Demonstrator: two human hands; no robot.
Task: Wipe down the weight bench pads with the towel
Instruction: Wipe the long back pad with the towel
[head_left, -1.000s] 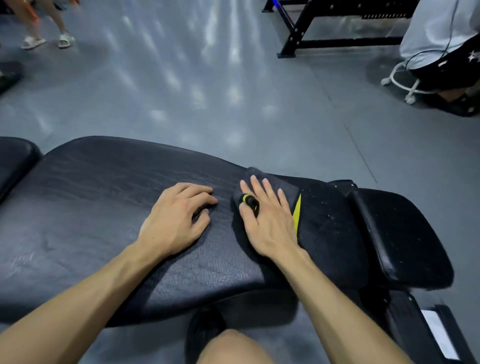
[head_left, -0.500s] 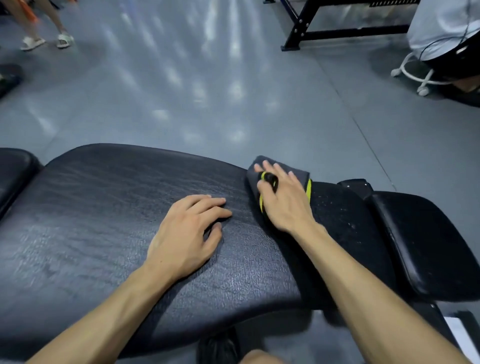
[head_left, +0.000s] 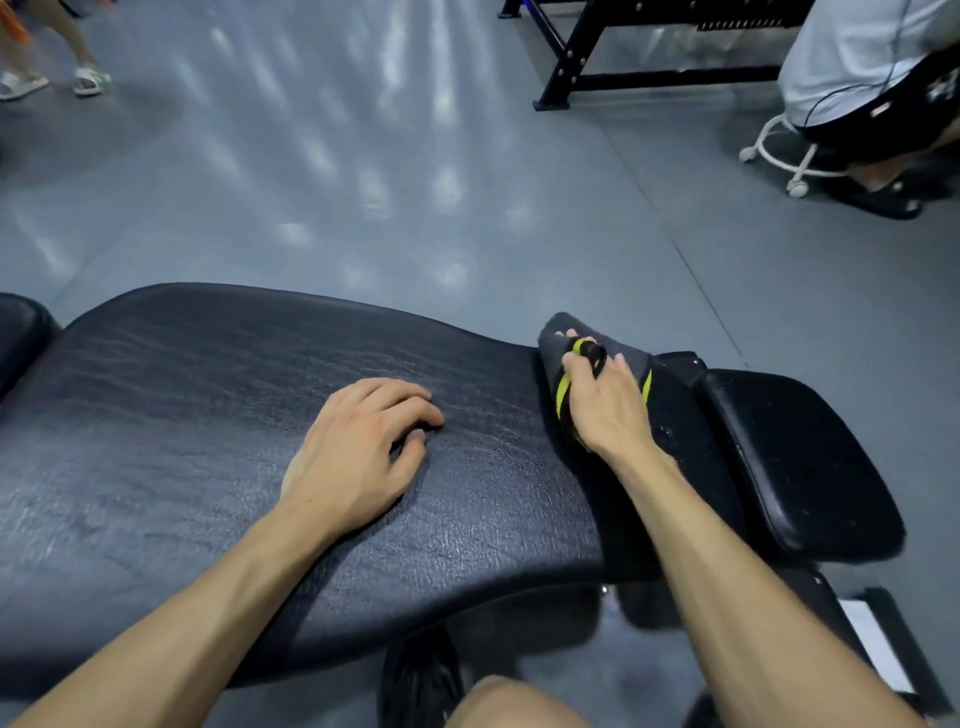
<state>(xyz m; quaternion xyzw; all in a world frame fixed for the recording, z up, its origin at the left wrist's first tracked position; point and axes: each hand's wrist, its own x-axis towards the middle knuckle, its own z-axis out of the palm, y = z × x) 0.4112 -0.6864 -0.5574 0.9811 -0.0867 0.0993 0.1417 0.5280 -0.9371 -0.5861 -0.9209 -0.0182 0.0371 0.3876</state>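
Head cam, looking down at black bench (head_left: 260, 467). Long back pad runs L to R across the frame, leather creased. Smaller seat pad (head_left: 810, 467) at R end, tilted, just beside the long pad w/ a gap between.

R hand (head_left: 608, 405) on the towel (head_left: 566, 343) at the far R end of the long pad, next to the gap. Towel is dark grey w/ yellow-green stripes, bunched under the palm, one corner poking past the pad's far edge. R grip: fingers curl round the towel, a black-and-yellow band looped over the fingers. Palm down, pressing cloth to pad.

L hand (head_left: 358, 452) lies on mid pad, palm down, fingers loosely bent, tips touching leather, holding nothing. Well apart from towel.

Bg: grey shiny floor (head_left: 363, 182), black metal frame (head_left: 571, 62) top R, person on white wheeled stool (head_left: 789, 150) far R, sandalled feet (head_left: 88, 80) top L. Own knee (head_left: 509, 701) and dark shoe (head_left: 421, 680) at bottom edge.
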